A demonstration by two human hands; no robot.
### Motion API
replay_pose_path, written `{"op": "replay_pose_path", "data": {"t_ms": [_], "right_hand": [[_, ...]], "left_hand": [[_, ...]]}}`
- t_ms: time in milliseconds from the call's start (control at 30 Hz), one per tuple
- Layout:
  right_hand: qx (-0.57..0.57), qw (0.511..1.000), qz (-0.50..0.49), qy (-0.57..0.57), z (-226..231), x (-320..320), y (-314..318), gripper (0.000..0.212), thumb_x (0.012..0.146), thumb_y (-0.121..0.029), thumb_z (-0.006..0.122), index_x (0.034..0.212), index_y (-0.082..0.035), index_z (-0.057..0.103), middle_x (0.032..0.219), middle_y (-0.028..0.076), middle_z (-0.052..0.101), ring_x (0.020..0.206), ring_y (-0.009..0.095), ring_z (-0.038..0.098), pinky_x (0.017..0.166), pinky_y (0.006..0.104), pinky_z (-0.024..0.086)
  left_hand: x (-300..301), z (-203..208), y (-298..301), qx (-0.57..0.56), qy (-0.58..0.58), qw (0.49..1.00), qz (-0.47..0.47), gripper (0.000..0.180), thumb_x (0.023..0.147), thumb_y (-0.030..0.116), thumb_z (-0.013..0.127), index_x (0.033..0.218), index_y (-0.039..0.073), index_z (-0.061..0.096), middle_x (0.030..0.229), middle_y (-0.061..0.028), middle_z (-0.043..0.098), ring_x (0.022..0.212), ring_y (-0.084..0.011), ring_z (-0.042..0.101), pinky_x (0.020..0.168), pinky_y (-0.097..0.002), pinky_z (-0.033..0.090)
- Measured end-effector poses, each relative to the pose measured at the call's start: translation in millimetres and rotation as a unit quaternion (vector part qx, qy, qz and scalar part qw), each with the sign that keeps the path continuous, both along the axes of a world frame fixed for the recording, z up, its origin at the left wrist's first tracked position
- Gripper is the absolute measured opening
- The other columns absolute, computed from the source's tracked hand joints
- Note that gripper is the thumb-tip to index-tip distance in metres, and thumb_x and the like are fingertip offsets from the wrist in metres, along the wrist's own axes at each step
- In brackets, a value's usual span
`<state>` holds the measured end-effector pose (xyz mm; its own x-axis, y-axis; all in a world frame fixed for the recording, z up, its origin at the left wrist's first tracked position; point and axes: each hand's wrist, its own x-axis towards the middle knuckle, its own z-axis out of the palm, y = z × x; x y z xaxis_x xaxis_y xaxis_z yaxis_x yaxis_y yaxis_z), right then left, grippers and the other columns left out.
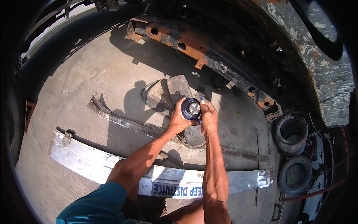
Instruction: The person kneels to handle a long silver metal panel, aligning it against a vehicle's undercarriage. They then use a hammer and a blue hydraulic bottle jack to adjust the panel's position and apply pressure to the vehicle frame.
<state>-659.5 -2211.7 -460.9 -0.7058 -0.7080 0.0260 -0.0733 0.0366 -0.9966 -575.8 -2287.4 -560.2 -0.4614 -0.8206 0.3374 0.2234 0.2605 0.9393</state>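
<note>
Between my two hands is a round dark-blue thing [193, 108] with raised rings and a pale, cross-patterned centre; its exact kind is unclear. My left hand [179, 118] curls round its left side, thumb at the upper rim. At the right rim my right hand [209, 116] is closed, its thumb by a small bright-blue piece [201, 98] that is partly hidden. Below the hands lie worn grey-brown flat pieces [179, 87] on the concrete. A dark curved band [147, 90] rises at their left side.
A rusty steel beam [192, 42] with holes spans the far side. Nearer lies a long narrow metal strip [130, 126], then a shiny lettered metal panel [84, 158] under my arms. Tyres [292, 136] stand at right, beside a red-edged frame [345, 149]. A scuffed grey sheet [328, 89] hangs at upper right.
</note>
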Motion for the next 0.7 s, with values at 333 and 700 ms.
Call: {"op": "replay_pose_path", "data": {"t_ms": [333, 700], "right_hand": [[0.039, 0.999, -0.005, 0.029, -20, 46, 21, 0.034, 0.111, -0.03, 0.054, 0.092, -0.005, 0.068, 0.083, 0.0, 0.064, 0.076, 0.009, 0.053, 0.071, 0.0312, 0.046], [0.209, 0.957, -0.068, 0.188, 4, 73, 73, 0.079, 0.091, -0.077, 0.062, 0.077, 0.001, 0.066, 0.069, 0.013, 0.067, 0.071, 0.021, 0.065, 0.067, 0.0408, 0.054]], "left_hand": [[48, -17, 25, -0.079, -0.056, 0.995, 0.028, 0.117, 0.057, 0.014, 0.099, 0.152, 0.003, 0.031, 0.142, -0.0257, 0.05, 0.133, -0.0441, 0.051, 0.113, -0.0478, 0.045], [77, 3, 62, -0.095, -0.161, 0.982, -0.039, 0.11, 0.058, 0.015, 0.099, 0.144, -0.004, 0.033, 0.135, -0.0309, 0.051, 0.122, -0.0499, 0.058, 0.101, -0.0512, 0.052]]}}
